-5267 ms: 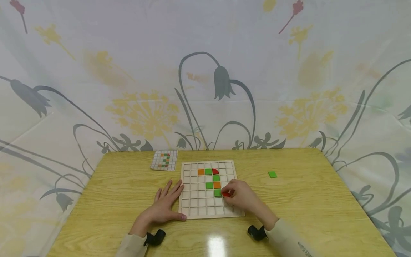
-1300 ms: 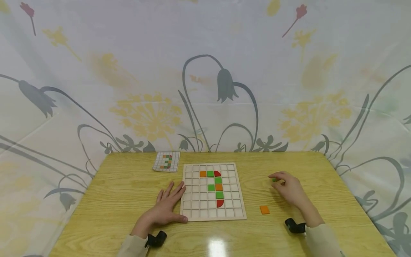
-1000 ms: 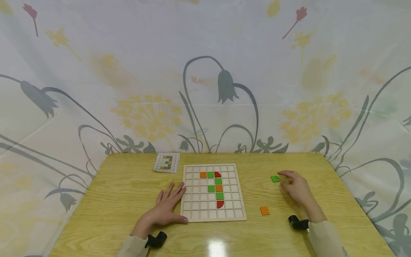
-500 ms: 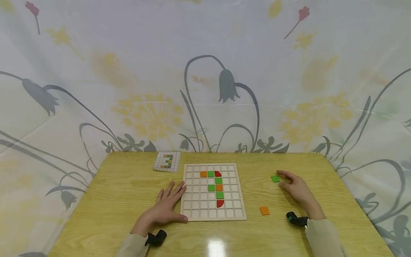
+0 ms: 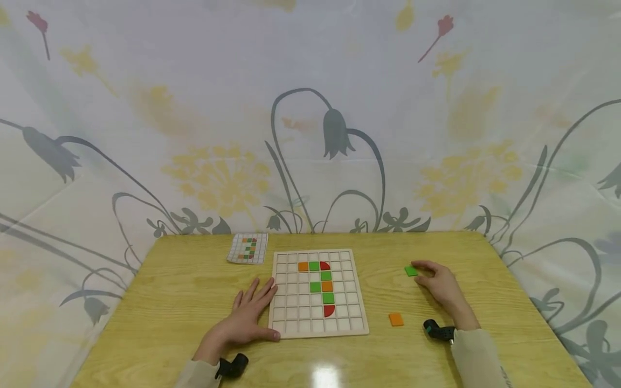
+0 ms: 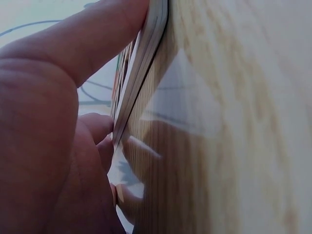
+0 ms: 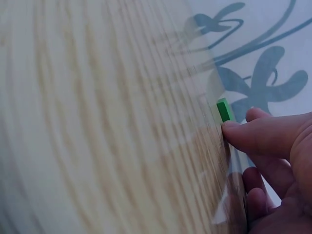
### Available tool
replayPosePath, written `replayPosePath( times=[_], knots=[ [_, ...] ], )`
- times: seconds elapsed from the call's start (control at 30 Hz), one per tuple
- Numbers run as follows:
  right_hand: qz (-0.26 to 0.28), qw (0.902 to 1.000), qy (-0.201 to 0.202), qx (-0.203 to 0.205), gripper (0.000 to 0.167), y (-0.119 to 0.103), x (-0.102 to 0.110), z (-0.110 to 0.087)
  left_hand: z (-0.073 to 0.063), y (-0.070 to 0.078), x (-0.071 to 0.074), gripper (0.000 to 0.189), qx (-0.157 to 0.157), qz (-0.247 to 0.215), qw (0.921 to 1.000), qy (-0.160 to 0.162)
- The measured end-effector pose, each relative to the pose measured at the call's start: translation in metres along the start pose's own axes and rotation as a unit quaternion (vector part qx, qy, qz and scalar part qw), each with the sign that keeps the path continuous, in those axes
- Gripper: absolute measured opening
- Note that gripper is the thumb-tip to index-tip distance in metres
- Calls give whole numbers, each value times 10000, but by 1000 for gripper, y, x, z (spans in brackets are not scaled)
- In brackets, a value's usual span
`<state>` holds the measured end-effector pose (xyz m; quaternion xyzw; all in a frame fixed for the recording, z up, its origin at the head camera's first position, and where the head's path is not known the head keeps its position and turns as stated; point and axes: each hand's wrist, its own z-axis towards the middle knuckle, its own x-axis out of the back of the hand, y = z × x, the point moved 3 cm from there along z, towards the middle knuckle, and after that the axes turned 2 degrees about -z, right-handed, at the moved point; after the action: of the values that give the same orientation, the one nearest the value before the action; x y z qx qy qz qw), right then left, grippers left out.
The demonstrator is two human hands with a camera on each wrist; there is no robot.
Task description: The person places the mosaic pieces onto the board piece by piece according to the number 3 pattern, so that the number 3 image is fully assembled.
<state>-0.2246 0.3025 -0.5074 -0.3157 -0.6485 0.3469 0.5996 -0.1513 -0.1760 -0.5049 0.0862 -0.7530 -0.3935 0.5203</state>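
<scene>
The wooden bench (image 5: 194,302) fills the lower frame, flowered sheeting draped behind and around it. In the middle lies the pale grid board (image 5: 317,293), a column of orange, green and red pieces already seated in its cells, running down from the top row to a red half-round near the bottom. Beyond its far left corner sits a small pattern card (image 5: 248,248) printed with coloured squares.

The left hand (image 5: 247,318) lies flat on the bench, fingers straight and spread, thumb (image 6: 97,39) pressed against the board's near left edge, pinning it in place. The wrist view shows that edge right against the thumb.

Over on the right, well apart from the board, the right hand (image 5: 439,283) has its fingertips (image 7: 234,131) at a loose green tile (image 5: 411,271). They touch its edge, loosely bent; nothing is pinched, and the tile lies flat on the bench. A loose orange tile (image 5: 395,319) lies nearer, between that hand and the board.

The risk as I judge it: this tile is thin and flat on smooth wood, so a fingertip at the edge could skate it away rather than lift it. And if the left hand eases off, a nudge could shift the board and unsettle the seated pieces.
</scene>
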Motion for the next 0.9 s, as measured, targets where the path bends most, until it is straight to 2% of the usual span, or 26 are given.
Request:
replayPosePath(
  times=[0.3,0.57,0.8,0.9],
  knots=[
    [-328,9993,162,-70,40,2,0,-1,0,-1,-2,108,-11,-15,10000,27],
    [-466,9984,318,24,40,-3,0,1,-2,-2,-1,107,-45,-97,9999,42],
    [-897,9951,386,179,40,-4,0,1,-3,-2,-2,107,-184,-138,9997,119],
    [-911,9951,337,158,42,-4,0,1,-3,-2,-1,106,-222,-147,9995,168]
  ],
)
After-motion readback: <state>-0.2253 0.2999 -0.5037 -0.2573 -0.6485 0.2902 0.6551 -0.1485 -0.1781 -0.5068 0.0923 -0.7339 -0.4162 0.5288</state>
